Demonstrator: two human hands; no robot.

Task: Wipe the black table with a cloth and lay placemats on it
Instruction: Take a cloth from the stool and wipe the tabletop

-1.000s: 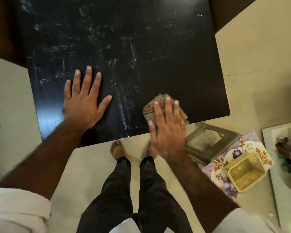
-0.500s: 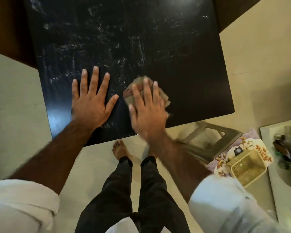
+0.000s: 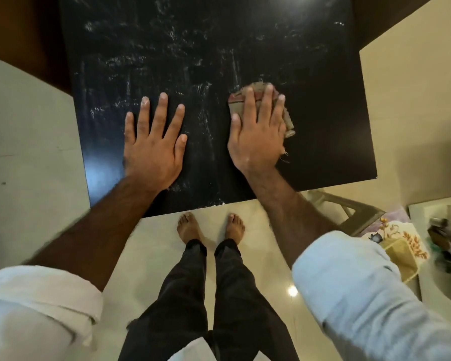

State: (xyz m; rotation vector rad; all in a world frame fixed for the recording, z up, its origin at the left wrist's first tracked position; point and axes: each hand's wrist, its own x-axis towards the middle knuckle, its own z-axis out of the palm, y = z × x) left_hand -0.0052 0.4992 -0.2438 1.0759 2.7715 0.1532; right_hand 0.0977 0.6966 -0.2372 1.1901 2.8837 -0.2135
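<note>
Right hand (image 3: 255, 131) is pressing cloth (image 3: 237, 101) flat-fingered on black table (image 3: 323, 113); left hand (image 3: 154, 142) is resting flat. Uneven pressure risks streaks

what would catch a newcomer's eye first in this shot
Two hands lie flat on the smeared black table: the left hand bare on its near middle, the right hand pressing a worn brownish cloth beside it. Floral placemats lie at lower right, off the table.
</note>
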